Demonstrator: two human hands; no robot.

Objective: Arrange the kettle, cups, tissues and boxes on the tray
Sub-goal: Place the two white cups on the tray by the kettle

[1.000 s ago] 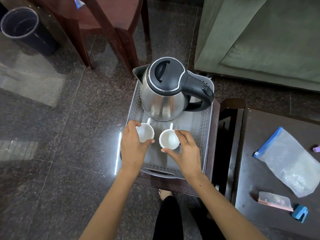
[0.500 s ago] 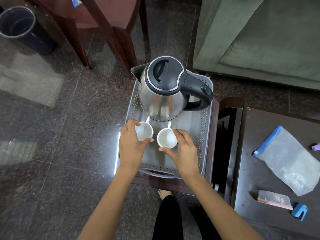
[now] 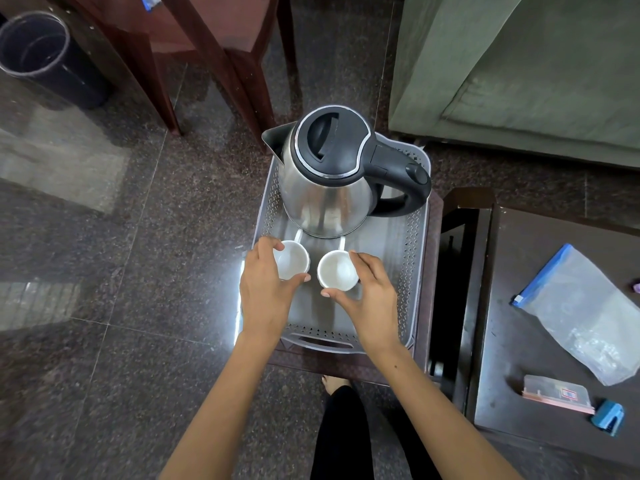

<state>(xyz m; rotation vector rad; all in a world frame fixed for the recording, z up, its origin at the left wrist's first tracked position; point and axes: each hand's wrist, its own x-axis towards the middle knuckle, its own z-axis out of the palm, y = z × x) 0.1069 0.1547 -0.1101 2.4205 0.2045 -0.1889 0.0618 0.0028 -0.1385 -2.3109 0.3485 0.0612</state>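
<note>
A steel kettle (image 3: 325, 195) with a black lid and handle stands at the far end of a grey perforated tray (image 3: 405, 265). Two small white cups sit side by side in front of it, handles pointing toward the kettle. My left hand (image 3: 266, 292) wraps around the left cup (image 3: 292, 259), thumb and fingers on its rim. My right hand (image 3: 370, 296) curls around the right cup (image 3: 337, 270) in the same way. Both cups rest on the tray floor. No tissues are in view.
The tray rests on a small dark stool. To the right, a dark table (image 3: 540, 341) holds a zip bag (image 3: 581, 313), a small flat box (image 3: 557, 393) and a blue object (image 3: 607, 417). A wooden chair (image 3: 207, 46), a black bin (image 3: 41, 57) and a green sofa (image 3: 519, 64) stand beyond.
Both hands stay on the cups with almost no shift. The cups sit a touch closer to the kettle than a second ago.
</note>
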